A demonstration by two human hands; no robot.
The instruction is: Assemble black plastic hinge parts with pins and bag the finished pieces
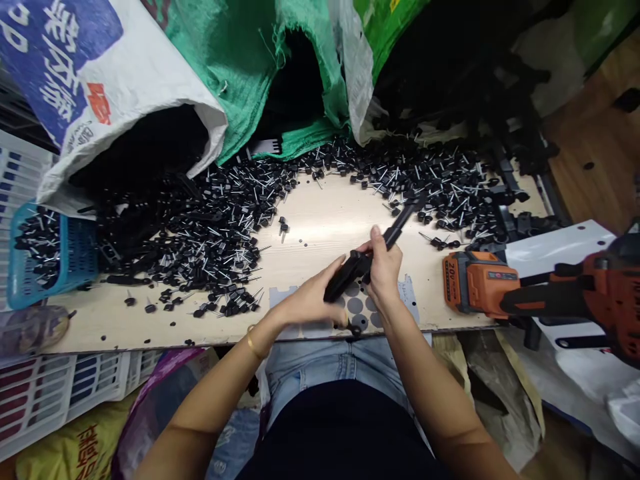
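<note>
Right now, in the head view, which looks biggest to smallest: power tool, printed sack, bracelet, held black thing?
1. Printed sack
2. Power tool
3. Held black thing, partly hidden
4. Bracelet

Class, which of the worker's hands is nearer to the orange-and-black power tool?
Right. The right hand, gripping a black piece, is left of the power tool; the left hand is farther left, beyond the right.

A long black part (352,268), thicker at its near end, slants between the hands (386,272).
</note>
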